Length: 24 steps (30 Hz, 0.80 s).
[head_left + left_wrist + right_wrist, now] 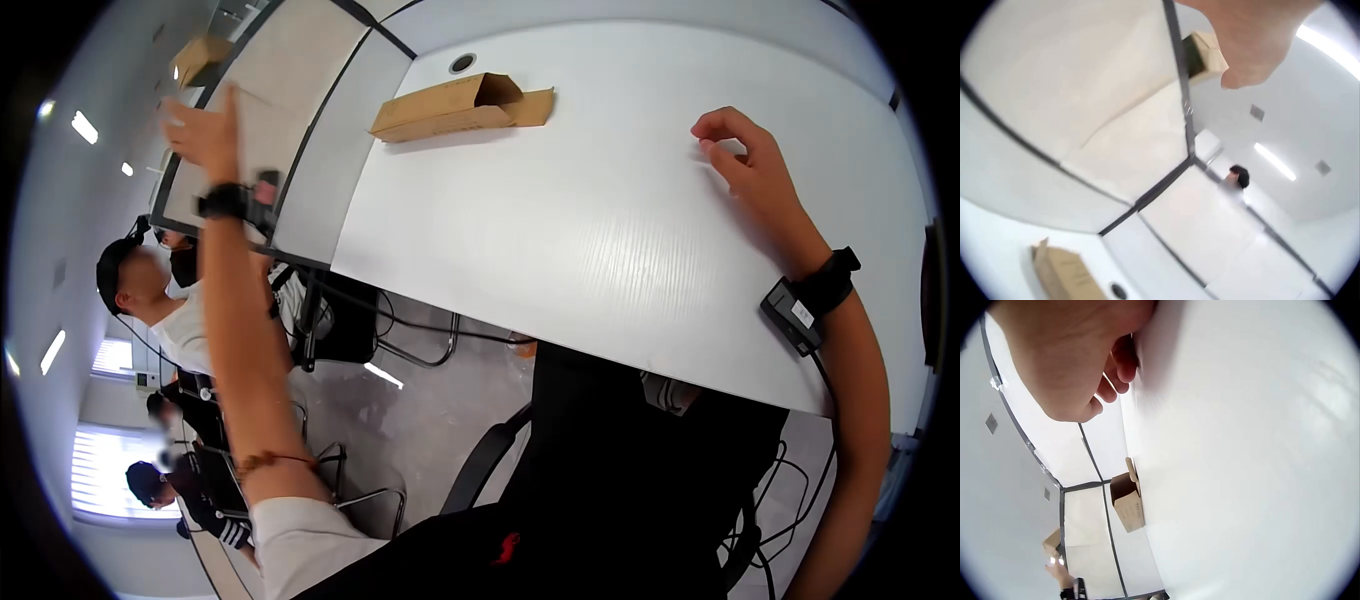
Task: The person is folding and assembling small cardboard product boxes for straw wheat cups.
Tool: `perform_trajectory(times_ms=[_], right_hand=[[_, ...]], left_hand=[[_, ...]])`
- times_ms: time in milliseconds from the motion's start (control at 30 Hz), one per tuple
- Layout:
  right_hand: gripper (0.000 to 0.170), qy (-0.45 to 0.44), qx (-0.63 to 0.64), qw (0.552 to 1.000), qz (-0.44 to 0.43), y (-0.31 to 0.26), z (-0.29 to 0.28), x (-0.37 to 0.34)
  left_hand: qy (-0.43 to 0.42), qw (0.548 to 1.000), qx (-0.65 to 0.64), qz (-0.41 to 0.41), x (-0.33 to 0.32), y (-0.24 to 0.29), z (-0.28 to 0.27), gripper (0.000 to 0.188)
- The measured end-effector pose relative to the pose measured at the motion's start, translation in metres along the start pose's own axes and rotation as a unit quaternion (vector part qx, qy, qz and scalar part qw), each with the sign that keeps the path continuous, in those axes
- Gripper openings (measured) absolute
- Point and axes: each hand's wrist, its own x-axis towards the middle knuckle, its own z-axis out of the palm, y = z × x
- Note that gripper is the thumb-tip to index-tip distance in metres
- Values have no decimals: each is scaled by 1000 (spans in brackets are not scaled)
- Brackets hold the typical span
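Left hand (205, 137): upper left of the head view; arm extended, fingers apart, nothing grasped. Motion blur softens the outline.
Raised box (203, 58): brown cardboard, upper left of the head view, at the outer edge of the partition (290, 75). What supports it cannot be determined.
Hand-to-box relation: the raised box lies just beyond the fingers of the left hand, toward the top of the head view. A narrow gap shows there; the left wrist view overlaps thumb and box, so contact cannot be confirmed.
Nearer hand: left, by a wide margin.
Raised box axis: cannot be determined reliably; a dark side or opening shows in the left wrist view.
Table box (455, 108): brown cardboard, upper centre of the head view, lying on the white table (600, 210). Long axis runs nearly left to right, right end slightly higher in frame; open end and flap face right.
Right hand (745, 160): upper right of the head view, over the table, well apart from both boxes. Fingers loosely curled, nothing held; contact with the tabletop cannot be determined.
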Motion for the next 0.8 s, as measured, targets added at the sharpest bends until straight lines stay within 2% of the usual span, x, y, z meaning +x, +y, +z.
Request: perform_trajectory(times_ms=[33, 67, 100, 133, 200, 300, 400, 433, 467, 533, 600, 667, 700, 733, 800], right_hand=[[17, 7, 0, 999, -36, 5, 2, 2], [16, 14, -3, 997, -71, 12, 2, 3], [16, 15, -13, 998, -58, 9, 0, 2], [16, 13, -23, 999, -45, 4, 0, 1], [16, 17, -27, 998, -62, 7, 0, 2], [16, 16, -10, 997, -77, 9, 1, 3], [17, 16, 17, 995, -100, 20, 1, 7], [17, 21, 31, 996, -87, 17, 1, 6], [23, 19, 25, 996, -79, 18, 0, 6], [38, 57, 26, 990, -129, 27, 3, 11], [54, 97, 24, 985, -139, 31, 2, 12], [71, 113, 49, 982, -145, 35, 4, 13], [75, 105, 114, 977, -146, 30, 4, 13], [80, 95, 179, 968, -146, 26, 5, 12], [85, 92, 133, 970, -182, 33, 3, 16]], left_hand=[[-26, 998, -51, 36, -35, 41, -16, 110], [-85, 977, -155, 118, -71, 71, -14, 103], [-168, 927, -278, 186, -107, 102, -13, 98], [-263, 856, -381, 229, -144, 133, -11, 96], [-353, 814, -403, 225, -188, 179, -19, 100], [-330, 886, -278, 170, -188, 219, -22, 83], [-429, 855, -204, 209, -164, 259, -42, 61], [-421, 837, -268, 226, -163, 268, -46, 43], [-409, 822, -348, 191, -160, 278, -52, 39], [-376, 766, -507, 124, -146, 307, -71, 32], [-424, 697, -578, -4, -120, 326, -104, 32], [-354, 490, -783, -147, -113, 355, -162, 39], [-361, 435, -813, -143, -116, 367, -174, 43], [-378, 423, -812, -136, -124, 380, -178, 50], [-429, 485, -753, -117, -154, 404, -179, 61]])
